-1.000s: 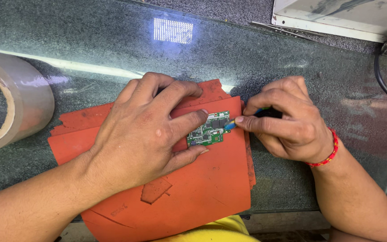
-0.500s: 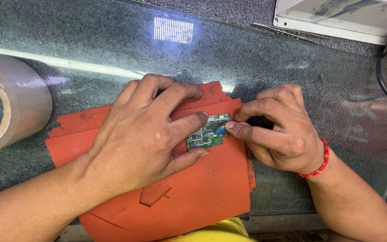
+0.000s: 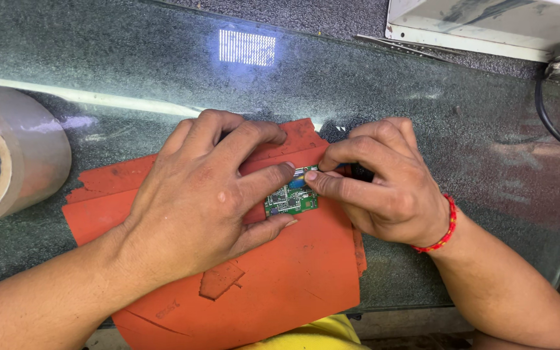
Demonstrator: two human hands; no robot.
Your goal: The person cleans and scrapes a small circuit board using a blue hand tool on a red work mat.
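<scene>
**Small green circuit board pinned on orange mat, both hands closed in on it**

Seen from above: a small green circuit board lying flat on a worn orange mat, near the mat's upper right part, on a dark speckled glass-topped surface. Left hand spread over the mat, fingers partly curled, forefinger tip and thumb tip pressing the board's upper and lower edges from the left side, so held rather than lifted. Right hand bunched tight, thumb and forefinger pinched together at the board's upper right corner, touching a small blue part there; whether something thin sits between those fingertips, cannot tell. A red bead bracelet around the right wrist.

By the look of it, a light, stiff, thin board, brittle at the soldered parts and easily marked by fingers on its face. Best taken by the bare edges, as the left hand does, never by the tiny components. Likely to skate on bare glass; the rubbery mat underneath probably gives grip.

At the left margin, a large roll of clear packing tape standing on the surface, well apart from the hands. At top right, the corner of a pale box-like case, with a black cable curving down the right side. A strip of yellow cloth at the bottom edge, below the mat.
</scene>
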